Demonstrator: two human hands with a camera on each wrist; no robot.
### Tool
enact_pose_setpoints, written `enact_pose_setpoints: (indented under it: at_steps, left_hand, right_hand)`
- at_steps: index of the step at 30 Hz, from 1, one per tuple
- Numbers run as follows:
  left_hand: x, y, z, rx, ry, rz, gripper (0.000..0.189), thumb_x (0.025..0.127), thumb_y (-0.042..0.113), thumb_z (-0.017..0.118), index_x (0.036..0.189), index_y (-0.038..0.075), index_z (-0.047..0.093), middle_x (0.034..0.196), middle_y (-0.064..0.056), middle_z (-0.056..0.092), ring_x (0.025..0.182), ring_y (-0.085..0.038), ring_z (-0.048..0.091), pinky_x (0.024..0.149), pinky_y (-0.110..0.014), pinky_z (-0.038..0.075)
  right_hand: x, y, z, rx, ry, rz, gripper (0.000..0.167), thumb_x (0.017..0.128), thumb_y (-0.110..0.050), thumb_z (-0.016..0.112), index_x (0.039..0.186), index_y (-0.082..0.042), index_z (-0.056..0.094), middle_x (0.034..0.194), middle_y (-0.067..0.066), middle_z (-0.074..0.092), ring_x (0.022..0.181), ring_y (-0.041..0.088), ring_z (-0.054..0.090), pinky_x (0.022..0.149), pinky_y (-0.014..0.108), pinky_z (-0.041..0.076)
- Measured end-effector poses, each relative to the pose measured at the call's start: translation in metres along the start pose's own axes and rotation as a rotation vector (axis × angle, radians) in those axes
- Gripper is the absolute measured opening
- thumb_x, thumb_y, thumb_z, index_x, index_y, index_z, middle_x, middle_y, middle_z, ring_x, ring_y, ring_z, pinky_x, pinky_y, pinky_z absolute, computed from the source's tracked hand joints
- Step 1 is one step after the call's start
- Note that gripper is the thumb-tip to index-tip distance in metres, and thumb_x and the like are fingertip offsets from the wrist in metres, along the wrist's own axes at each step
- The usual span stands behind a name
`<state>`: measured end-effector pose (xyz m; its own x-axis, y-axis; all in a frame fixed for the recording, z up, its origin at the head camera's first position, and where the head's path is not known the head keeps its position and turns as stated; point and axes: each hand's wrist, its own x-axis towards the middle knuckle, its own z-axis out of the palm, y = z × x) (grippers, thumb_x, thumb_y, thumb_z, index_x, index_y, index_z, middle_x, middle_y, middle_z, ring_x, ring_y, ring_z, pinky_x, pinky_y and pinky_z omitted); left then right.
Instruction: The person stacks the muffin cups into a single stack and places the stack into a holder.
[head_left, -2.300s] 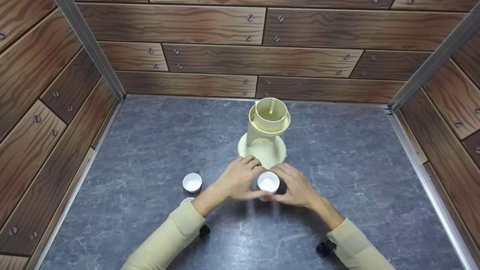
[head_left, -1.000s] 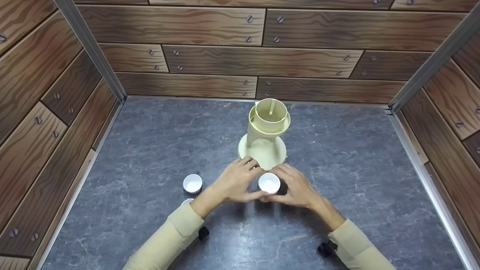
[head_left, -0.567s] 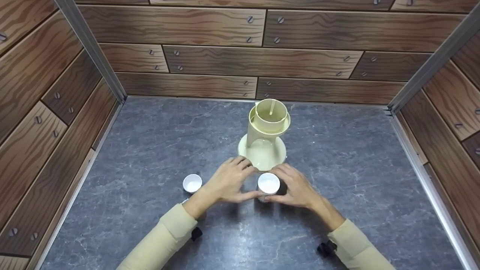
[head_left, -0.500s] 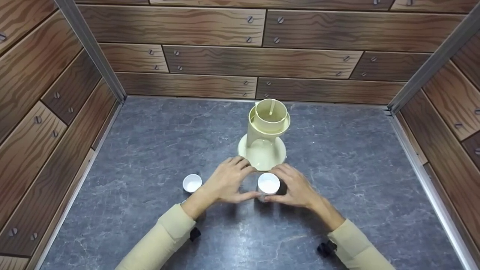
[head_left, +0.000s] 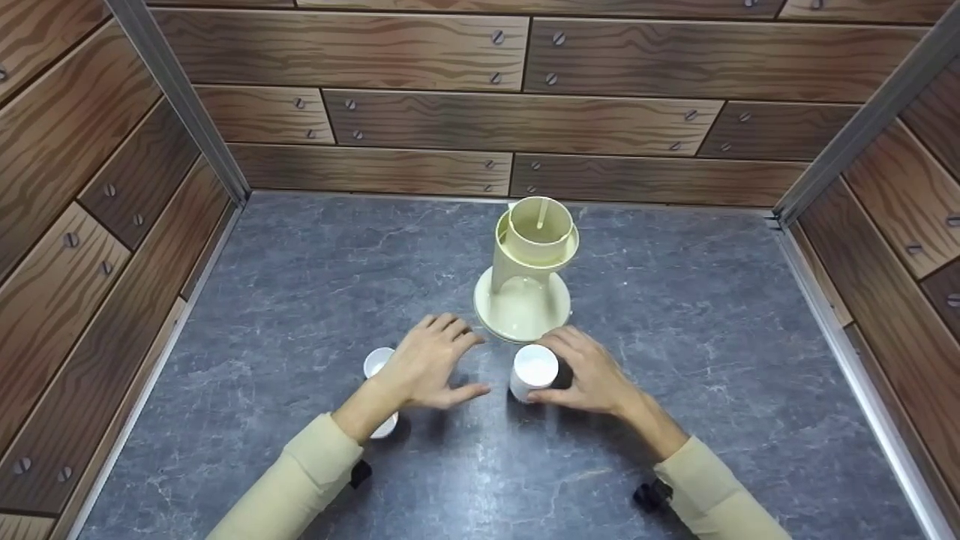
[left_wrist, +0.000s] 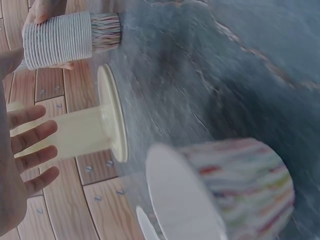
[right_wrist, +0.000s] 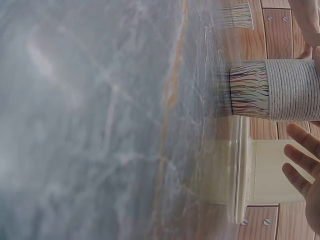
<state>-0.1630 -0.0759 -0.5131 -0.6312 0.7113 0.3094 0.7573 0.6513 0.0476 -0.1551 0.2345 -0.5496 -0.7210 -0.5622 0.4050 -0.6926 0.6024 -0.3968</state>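
The right hand point(head_left: 581, 371) is pinching the cup stack point(head_left: 534, 371), which is standing upright just on the stand's point(head_left: 525, 311) near side; the left hand point(head_left: 429, 366) is hovering wide and empty, nearer and left. Pinching lightly should be sparing the rims.

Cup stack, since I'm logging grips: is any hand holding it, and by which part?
The right hand grips the cup stack by its upper, ridged part; the left hand holds nothing.
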Motion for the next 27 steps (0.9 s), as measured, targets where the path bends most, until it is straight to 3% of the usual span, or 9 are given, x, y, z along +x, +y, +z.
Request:
enact_pose_setpoints:
  at_steps: [12, 21, 27]
  left_hand:
    - [-0.023, -0.018, -0.004, 0.002, -0.001, -0.064, 0.068, 0.084, 0.070, 0.070, 0.128, 0.017, 0.069, 0.121, -0.005, 0.070, 0.120, -0.027, 0.062, 0.101, -0.047, 0.051]
    - [-0.044, -0.029, -0.007, -0.002, -0.052, -0.134, 0.077, 0.083, 0.072, 0.070, 0.133, 0.014, 0.067, 0.128, -0.009, 0.068, 0.124, -0.031, 0.060, 0.104, -0.051, 0.050]
    - [-0.055, -0.036, -0.008, 0.027, -0.041, -0.162, 0.077, 0.082, 0.072, 0.071, 0.131, 0.013, 0.068, 0.126, -0.009, 0.068, 0.122, -0.031, 0.061, 0.102, -0.052, 0.051]
  right_hand:
    - [0.000, 0.000, 0.000, -0.007, -0.001, 0.000, 0.074, 0.078, -0.070, 0.081, 0.128, -0.016, 0.070, 0.122, 0.003, 0.072, 0.116, 0.022, 0.066, 0.098, 0.047, 0.058]
    - [0.000, 0.001, 0.001, -0.015, 0.001, -0.009, 0.073, 0.078, -0.069, 0.082, 0.127, -0.016, 0.070, 0.121, 0.002, 0.072, 0.115, 0.021, 0.066, 0.097, 0.046, 0.058]
    - [0.000, 0.001, 0.001, -0.013, 0.011, -0.016, 0.073, 0.077, -0.069, 0.082, 0.126, -0.016, 0.070, 0.119, 0.002, 0.072, 0.113, 0.021, 0.067, 0.095, 0.045, 0.059]
